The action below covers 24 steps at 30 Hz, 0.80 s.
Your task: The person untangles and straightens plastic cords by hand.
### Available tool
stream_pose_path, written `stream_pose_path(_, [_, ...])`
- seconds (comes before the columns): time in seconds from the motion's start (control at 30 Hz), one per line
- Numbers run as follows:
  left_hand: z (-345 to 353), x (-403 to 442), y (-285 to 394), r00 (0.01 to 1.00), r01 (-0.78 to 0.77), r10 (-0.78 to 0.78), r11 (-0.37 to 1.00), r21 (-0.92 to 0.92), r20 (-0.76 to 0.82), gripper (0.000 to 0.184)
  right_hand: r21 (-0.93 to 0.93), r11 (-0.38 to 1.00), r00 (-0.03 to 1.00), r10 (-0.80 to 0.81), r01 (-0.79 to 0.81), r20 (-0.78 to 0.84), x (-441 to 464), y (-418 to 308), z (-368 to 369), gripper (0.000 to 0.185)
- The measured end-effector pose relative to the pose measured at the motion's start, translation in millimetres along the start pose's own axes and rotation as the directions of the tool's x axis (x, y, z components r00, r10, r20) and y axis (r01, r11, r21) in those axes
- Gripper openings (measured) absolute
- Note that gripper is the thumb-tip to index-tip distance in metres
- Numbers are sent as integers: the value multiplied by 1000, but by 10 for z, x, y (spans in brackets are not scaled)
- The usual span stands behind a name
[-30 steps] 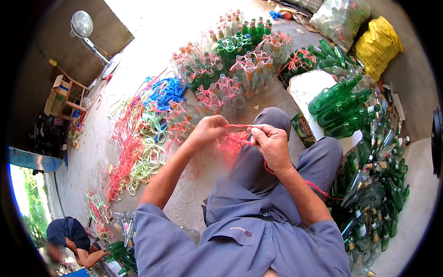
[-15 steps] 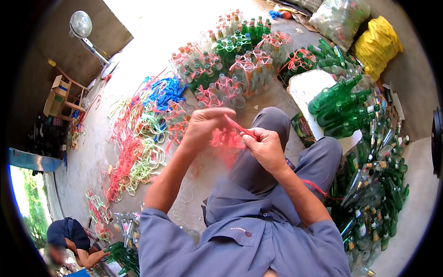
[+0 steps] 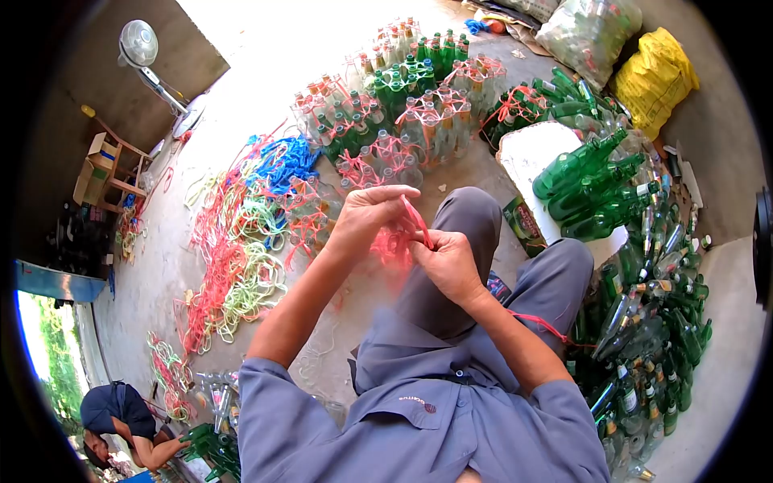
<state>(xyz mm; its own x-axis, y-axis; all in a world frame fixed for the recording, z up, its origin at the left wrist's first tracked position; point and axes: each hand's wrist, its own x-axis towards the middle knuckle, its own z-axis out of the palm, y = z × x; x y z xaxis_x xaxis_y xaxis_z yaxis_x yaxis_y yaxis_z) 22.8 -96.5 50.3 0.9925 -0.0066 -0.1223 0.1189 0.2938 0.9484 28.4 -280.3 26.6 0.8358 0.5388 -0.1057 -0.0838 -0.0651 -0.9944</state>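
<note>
A tangle of red plastic string [image 3: 392,245] hangs between my hands above my knee, its lower part smeared by motion. At its upper end, my left hand [image 3: 370,216] is closed with the fingers pressed over a strand. The thumb and forefinger of my right hand [image 3: 449,262] pinch the string a little lower and to the right. Another red string [image 3: 538,323] lies across my right knee. Beyond my hands stand clear bottles [image 3: 385,161] bound together with red string.
Piles of red, pale green and blue string [image 3: 233,249] cover the floor at left. Green bottles [image 3: 584,189] lie on a white board [image 3: 527,153], with a large bottle heap [image 3: 652,338] along the right wall. Another person [image 3: 121,419] bends over bottles at lower left.
My two hands have come closer together, the right one moving left and slightly down. The string between them now bends in a loop instead of stretching across.
</note>
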Motion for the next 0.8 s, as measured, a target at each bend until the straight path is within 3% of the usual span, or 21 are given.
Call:
stream_pose_path(0.1, [-14, 59, -30, 998, 12, -20, 993, -120, -62, 23, 11, 1000, 993, -26, 28, -113, -60, -81, 56, 16])
stream_pose_path(0.2, [-83, 152, -172, 995, 5, -24, 980, -197, -92, 25, -131, 964, 964, -246, 232, -100, -72, 20, 88, 14])
stream_pose_path(0.3, [-87, 207, -216, 991, 57, -69, 993, -100, -116, 24, -209, 923, 946, -313, 323, 83, -106, 3, 75, 13])
stream_pose_path(0.33, [-68, 219, -213, 990, 64, -76, 993, -101, -116, 23, -309, 853, 907, -382, 420, 178, -101, -13, 55, 13])
stream_pose_path(0.43, [-2, 257, -183, 990, 81, -89, 994, -71, -111, 24, -350, 853, 907, -282, 386, 314, -100, 47, 39, 16])
stream_pose_path(0.53, [-23, 311, -145, 992, 94, -94, 996, -5, -81, 26, -271, 888, 927, -340, 371, 158, -126, 106, 45, 21])
stream_pose_path(0.63, [-133, 344, -4, 993, 105, -100, 991, 80, -57, 26, -31, 994, 993, -99, 101, 59, -142, 12, -25, 26])
stream_pose_path(0.7, [-165, 355, 150, 992, 87, -63, 968, 236, -108, 26, -12, 998, 998, -64, 64, 14, -131, -23, -98, 27])
stream_pose_path(0.8, [-186, 351, 383, 999, 16, -3, 971, 238, -54, 24, 51, 997, 998, -57, 59, -39, -87, 53, -116, 27])
